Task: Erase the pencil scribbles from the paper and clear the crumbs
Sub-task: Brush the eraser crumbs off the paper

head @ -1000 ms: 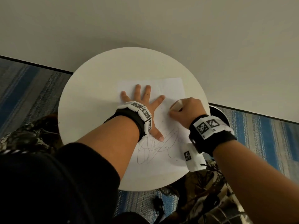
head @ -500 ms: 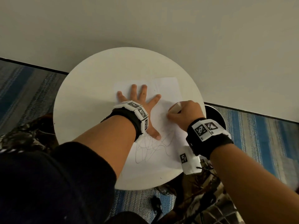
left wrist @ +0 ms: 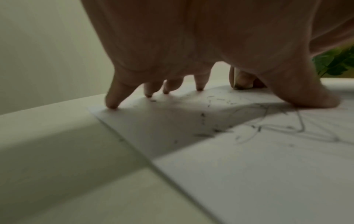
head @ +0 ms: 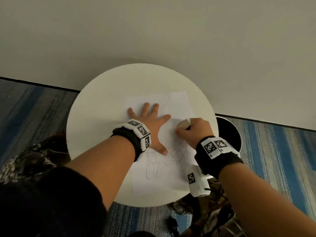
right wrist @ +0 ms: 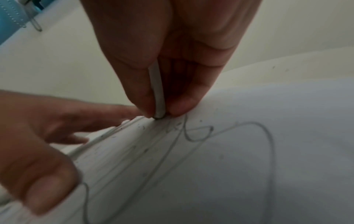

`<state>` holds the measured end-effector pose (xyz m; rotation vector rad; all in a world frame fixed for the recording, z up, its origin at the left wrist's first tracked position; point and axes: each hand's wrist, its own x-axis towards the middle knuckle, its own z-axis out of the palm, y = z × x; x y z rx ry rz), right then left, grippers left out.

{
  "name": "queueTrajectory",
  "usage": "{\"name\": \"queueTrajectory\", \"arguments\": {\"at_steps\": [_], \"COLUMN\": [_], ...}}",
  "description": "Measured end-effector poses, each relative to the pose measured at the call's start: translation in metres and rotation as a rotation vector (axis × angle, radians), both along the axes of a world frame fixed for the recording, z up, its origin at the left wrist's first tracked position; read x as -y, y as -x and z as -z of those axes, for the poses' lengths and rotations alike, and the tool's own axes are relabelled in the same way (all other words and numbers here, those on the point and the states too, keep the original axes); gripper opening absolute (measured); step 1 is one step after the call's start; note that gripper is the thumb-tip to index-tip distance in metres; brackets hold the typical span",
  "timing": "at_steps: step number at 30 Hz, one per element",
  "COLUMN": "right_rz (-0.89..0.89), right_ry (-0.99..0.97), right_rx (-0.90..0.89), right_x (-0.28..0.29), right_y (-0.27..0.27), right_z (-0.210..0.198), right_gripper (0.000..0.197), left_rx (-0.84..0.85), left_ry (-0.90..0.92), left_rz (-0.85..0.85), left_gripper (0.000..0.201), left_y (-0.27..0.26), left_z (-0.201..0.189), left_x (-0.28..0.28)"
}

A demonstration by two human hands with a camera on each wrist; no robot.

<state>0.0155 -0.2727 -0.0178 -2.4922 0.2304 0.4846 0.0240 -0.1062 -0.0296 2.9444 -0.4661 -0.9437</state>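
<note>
Since the earlier frames the eraser (head: 184, 124) had slid a little along the sheet, away from the person, while the bracing hand lay where it had been. Its grip was a tight pinch: the right hand (head: 193, 132) held the flat eraser between thumb and fingers, standing on one narrow edge, its long axis running up into the hand and tilted slightly, so only the lower corner touched the paper (head: 177, 103). That concentrated the rubbing on one stroke. The left hand (head: 150, 120) lay flat and splayed, fingertips (left wrist: 113, 104) pressing the sheet, presumably to stop it creeping or buckling. Pencil scribbles (head: 162, 161) remained on the near half (the far half looked mostly clean), with dark crumbs (left wrist: 203, 116) scattered under the palm. The sheet's long axis ran away from the person across the round desk (head: 95, 134).
</note>
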Motion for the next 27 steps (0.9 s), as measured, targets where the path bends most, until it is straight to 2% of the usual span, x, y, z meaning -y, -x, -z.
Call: {"name": "queueTrajectory", "arguments": {"at_steps": [3, 8, 12, 14, 17, 19, 20, 22, 23, 25, 27], "right_rz": [-0.011, -0.055, -0.082, 0.017, 0.249, 0.414, 0.492, 0.549, 0.544, 0.627, 0.85], "right_ry": [0.006, -0.053, -0.121, -0.269, -0.663, -0.966, -1.072, -1.137, -1.14, -1.185, -1.283], "right_rx": [0.012, -0.015, -0.016, 0.019, -0.028, -0.224, -0.357, -0.577, -0.615, -0.527, -0.3], "right_x": [-0.001, -0.009, -0.021, -0.03, -0.052, -0.08, -0.096, -0.121, -0.125, -0.114, -0.086], "right_y": [0.002, 0.011, 0.022, 0.028, 0.04, 0.054, 0.062, 0.073, 0.072, 0.055, 0.025], "right_z": [-0.001, -0.002, -0.004, -0.007, -0.015, -0.013, -0.009, 0.003, 0.01, 0.019, 0.019], "right_gripper": [0.024, 0.025, 0.014, 0.009, 0.015, 0.013, 0.02, 0.035, 0.041, 0.045, 0.042], "left_rx": [0.084, 0.001, -0.042, -0.033, -0.042, -0.054, -0.051, -0.039, -0.038, -0.053, -0.075], "left_ry": [0.055, -0.125, -0.099, -0.09, -0.085, -0.076, -0.075, -0.09, -0.097, -0.095, -0.079], "left_rz": [0.045, -0.151, -0.184, -0.178, -0.154, -0.168, -0.177, -0.179, -0.174, -0.168, -0.172], "left_gripper": [0.112, 0.136, 0.134, 0.135, 0.135, 0.133, 0.131, 0.12, 0.119, 0.129, 0.137], "left_y": [0.008, 0.038, 0.047, 0.048, 0.049, 0.05, 0.05, 0.051, 0.052, 0.053, 0.054], "left_z": [-0.007, -0.003, 0.0, 0.002, 0.007, 0.01, 0.012, 0.015, 0.015, 0.015, 0.013], "left_x": [-0.029, -0.104, -0.119, -0.115, -0.11, -0.109, -0.109, -0.109, -0.109, -0.11, -0.111]}}
